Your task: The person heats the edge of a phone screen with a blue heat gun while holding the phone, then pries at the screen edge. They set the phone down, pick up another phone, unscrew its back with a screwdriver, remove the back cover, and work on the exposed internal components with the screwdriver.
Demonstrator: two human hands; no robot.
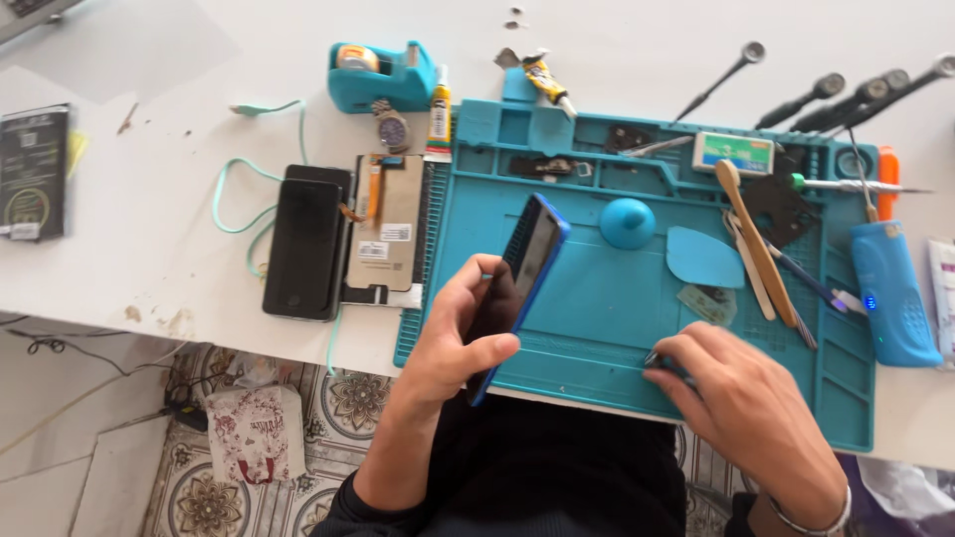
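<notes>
A dark flat package (33, 171) lies at nine o'clock on the table (149, 239); a white labelled box (747, 151) sits at one o'clock on the teal mat (597, 318). The left hand (468, 333) has its grip closed around a blue-edged phone (519, 283), long axis running seven to one o'clock, top toward one. The right hand (741, 393) curls over a small dark tool (665, 364), mostly hidden.

A black phone screen (303, 249) lies dark, left of the mat. Beside it, a display panel (386, 227) carries two white labels. A dark package (34, 171) sits far left.
</notes>
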